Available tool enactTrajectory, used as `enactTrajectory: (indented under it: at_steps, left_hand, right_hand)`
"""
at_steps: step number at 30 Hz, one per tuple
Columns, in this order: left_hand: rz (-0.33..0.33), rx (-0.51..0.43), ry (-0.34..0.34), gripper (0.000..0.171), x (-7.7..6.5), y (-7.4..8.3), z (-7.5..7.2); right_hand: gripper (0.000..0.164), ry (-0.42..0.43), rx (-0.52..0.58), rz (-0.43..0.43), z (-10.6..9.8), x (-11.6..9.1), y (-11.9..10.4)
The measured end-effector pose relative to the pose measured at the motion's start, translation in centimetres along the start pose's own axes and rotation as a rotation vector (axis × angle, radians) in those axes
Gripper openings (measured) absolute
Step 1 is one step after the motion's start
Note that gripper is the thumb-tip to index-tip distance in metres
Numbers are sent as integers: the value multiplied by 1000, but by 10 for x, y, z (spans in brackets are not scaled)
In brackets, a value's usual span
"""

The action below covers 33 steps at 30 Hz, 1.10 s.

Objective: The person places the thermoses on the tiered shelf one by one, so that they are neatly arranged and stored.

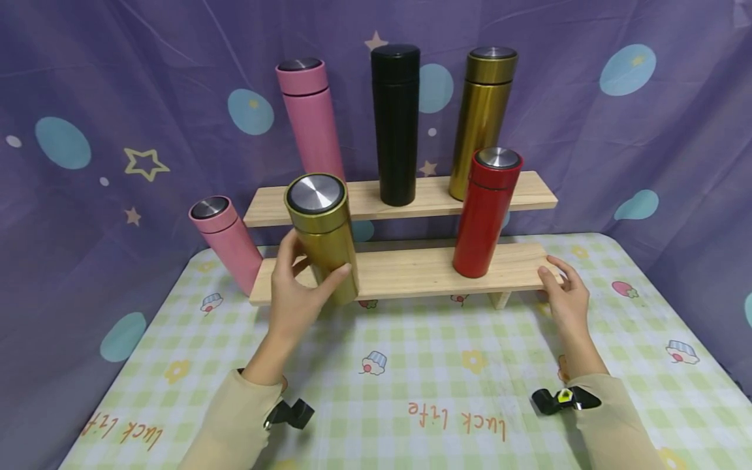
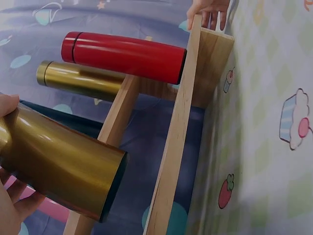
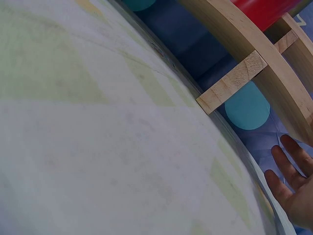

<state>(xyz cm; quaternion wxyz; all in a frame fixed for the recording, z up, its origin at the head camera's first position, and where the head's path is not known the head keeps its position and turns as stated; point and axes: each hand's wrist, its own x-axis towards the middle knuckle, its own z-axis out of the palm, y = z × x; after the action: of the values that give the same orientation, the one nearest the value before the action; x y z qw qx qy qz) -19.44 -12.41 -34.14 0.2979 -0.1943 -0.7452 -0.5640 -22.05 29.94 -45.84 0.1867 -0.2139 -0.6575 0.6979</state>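
My left hand [image 1: 296, 294] grips a gold thermos flask [image 1: 326, 251] with a brushed steel lid, thumb at the front and fingers behind. In the left wrist view the flask's dark base [image 2: 113, 188] hangs in the air, apart from the lower board. At the right end of the two-tier wooden shelf [image 1: 405, 271], my right hand [image 1: 566, 297] holds the lower board's end between thumb and index finger. Its other fingers [image 3: 286, 166] hang below the board in the right wrist view. A red thermos flask [image 1: 487, 212] stands on the lower tier's right part.
On the upper tier stand a pink flask [image 1: 311, 121], a black flask [image 1: 396, 124] and another gold flask [image 1: 483, 117]. A shorter pink flask [image 1: 226, 241] is beside the shelf's left end. A checked cloth [image 1: 435, 365] covers the table, with a purple curtain [image 1: 176, 78] behind.
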Motion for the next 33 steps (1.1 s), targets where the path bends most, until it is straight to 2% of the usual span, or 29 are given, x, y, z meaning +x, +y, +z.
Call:
enactTrajectory:
  at_steps: [8,18,33]
  left_hand:
    - [30,8,-44,74,11,-4,12]
    - [6,71,-66,77,21,-14,28]
    - [-54,28,-90,80,28,-16,57]
  right_hand:
    - [46,-3,12,11,0,0,0]
    - [45,-1,1,15,0,-1,-2]
    - [46,-14,-5,-11,-1,-2,-1]
